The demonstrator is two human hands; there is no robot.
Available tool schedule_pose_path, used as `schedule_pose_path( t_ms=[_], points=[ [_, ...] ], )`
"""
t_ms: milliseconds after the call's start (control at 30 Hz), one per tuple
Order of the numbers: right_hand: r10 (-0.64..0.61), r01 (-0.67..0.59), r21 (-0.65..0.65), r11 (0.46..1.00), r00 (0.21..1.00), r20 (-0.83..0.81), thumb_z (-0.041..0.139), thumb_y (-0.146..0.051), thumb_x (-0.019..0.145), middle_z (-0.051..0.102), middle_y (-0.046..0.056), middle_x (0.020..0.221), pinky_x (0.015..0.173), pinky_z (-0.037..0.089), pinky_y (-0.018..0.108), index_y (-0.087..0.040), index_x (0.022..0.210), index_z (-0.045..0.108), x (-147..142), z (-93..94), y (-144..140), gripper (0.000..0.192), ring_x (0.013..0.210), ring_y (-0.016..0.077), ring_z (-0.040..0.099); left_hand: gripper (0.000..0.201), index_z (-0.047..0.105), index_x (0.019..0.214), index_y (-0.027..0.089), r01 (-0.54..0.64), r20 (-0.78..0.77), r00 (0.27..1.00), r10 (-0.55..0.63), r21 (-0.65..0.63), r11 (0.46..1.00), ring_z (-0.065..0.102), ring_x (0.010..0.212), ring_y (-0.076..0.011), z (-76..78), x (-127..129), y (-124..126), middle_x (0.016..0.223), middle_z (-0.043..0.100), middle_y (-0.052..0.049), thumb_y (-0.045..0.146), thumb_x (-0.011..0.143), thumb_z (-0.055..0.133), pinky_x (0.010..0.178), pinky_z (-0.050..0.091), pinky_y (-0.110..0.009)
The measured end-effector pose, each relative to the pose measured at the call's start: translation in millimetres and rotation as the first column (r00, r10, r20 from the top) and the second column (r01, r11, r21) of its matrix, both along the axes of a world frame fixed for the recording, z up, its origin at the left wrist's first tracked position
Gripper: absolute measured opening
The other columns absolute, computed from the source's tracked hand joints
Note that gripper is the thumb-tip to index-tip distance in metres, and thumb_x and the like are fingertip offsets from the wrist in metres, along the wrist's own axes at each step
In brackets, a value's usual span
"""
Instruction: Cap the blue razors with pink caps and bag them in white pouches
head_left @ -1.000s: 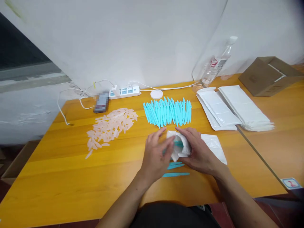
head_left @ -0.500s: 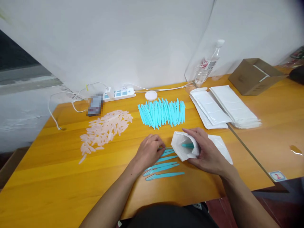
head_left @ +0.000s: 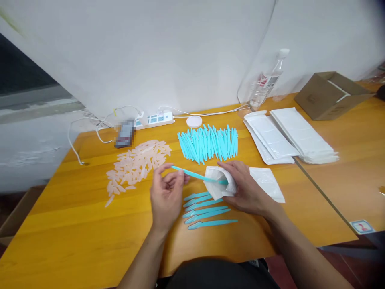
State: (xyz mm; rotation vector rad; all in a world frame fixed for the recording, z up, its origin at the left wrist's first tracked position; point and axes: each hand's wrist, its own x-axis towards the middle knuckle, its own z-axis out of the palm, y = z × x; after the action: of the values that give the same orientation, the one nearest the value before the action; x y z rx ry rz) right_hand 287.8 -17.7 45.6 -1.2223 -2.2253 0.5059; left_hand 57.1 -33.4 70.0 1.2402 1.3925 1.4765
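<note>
My left hand (head_left: pixel 167 192) pinches the end of a turquoise eyebrow razor (head_left: pixel 192 174) between thumb and fingers. Its other end reaches into the mouth of a white padded bag (head_left: pixel 213 187). My right hand (head_left: pixel 248 190) is wrapped round that bag and keeps its opening turned to the left. Something turquoise shows inside the bag; how many razors lie in there is hidden. Below the bag, several more razors (head_left: pixel 212 223) lie in a loose row on the table, their wider ends to the left. A dense heap of razors (head_left: pixel 207 144) lies farther back.
Pale pink translucent pieces (head_left: pixel 136 166) are spread at the left. Behind them are a blurred phone (head_left: pixel 125 133) and a power strip (head_left: pixel 155 119). White bags (head_left: pixel 303 134) lie stacked at the right, another bag (head_left: pixel 267 184) beside my right hand. A bottle (head_left: pixel 267 82) and cardboard box (head_left: pixel 329 98) stand behind.
My left hand has lifted a razor off the row and brought its tip into the bag's mouth. My right hand has moved the bag slightly left.
</note>
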Motion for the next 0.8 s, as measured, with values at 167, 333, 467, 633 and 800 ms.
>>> schedule_pose_path(
  t_ms=[167, 333, 467, 633, 800],
  points=[
    [0.013, -0.012, 0.045, 0.999, 1.000, -0.021, 0.074, -0.022, 0.076, 0.055, 0.012, 0.124, 0.094, 0.043, 0.049, -0.027, 0.146, 0.037, -5.8, -1.2, 11.0, 0.079, 0.112, 0.0325, 0.051, 0.015, 0.077, 0.101, 0.026, 0.339, -0.444, 0.849, -0.286, 0.042, 0.940, 0.063, 0.117, -0.0242, -23.8, 24.6, 2.8, 0.128, 0.067, -0.008, 0.030, 0.095, 0.065, 0.103, 0.050, -0.046],
    [-0.066, 0.067, 0.034, 0.997, 0.998, -0.010, 0.070, -0.020, 0.073, 0.054, 0.013, 0.122, 0.095, 0.043, 0.050, -0.023, 0.144, 0.040, 5.0, 0.3, 15.6, 0.077, 0.113, 0.0337, 0.051, 0.025, 0.076, 0.116, 0.026, 0.360, -0.559, 0.756, -0.341, -0.080, 0.930, 0.065, 0.100, -0.0193, -30.8, 5.8, 16.1, 0.109, 0.069, -0.007, 0.031, 0.097, 0.061, 0.090, 0.052, -0.036],
    [-0.134, 0.134, 0.001, 0.991, 0.991, 0.002, 0.064, -0.019, 0.073, 0.057, 0.015, 0.125, 0.098, 0.041, 0.055, -0.022, 0.147, 0.037, 12.9, 0.8, 16.3, 0.079, 0.116, 0.0362, 0.053, 0.013, 0.080, 0.098, 0.028, 0.497, -0.740, 0.417, -0.527, -0.299, 0.814, 0.065, 0.090, -0.0222, -32.9, 5.5, 20.9, 0.094, 0.071, -0.003, 0.031, 0.087, 0.073, 0.080, 0.050, -0.036],
    [-0.147, 0.147, -0.007, 0.989, 0.989, -0.006, 0.063, -0.022, 0.075, 0.060, 0.015, 0.125, 0.101, 0.038, 0.056, -0.021, 0.149, 0.033, 15.3, -1.0, 17.0, 0.080, 0.117, 0.0364, 0.056, 0.009, 0.075, 0.088, 0.022, 0.575, -0.732, 0.395, -0.555, -0.274, 0.771, 0.063, 0.093, -0.0213, -32.0, 8.1, 19.3, 0.094, 0.071, -0.004, 0.020, 0.090, 0.067, 0.082, 0.050, -0.034],
    [-0.139, 0.140, 0.009, 0.990, 0.990, -0.029, 0.063, -0.022, 0.074, 0.059, 0.015, 0.130, 0.104, 0.037, 0.056, -0.023, 0.151, 0.030, 14.4, -2.7, 15.0, 0.083, 0.121, 0.0366, 0.055, 0.023, 0.064, 0.118, 0.024, 0.350, -0.484, 0.807, -0.338, -0.069, 0.934, 0.067, 0.090, -0.0166, -12.3, -23.2, 10.2, 0.098, 0.070, -0.003, 0.026, 0.095, 0.063, 0.086, 0.054, -0.033]
  ],
)
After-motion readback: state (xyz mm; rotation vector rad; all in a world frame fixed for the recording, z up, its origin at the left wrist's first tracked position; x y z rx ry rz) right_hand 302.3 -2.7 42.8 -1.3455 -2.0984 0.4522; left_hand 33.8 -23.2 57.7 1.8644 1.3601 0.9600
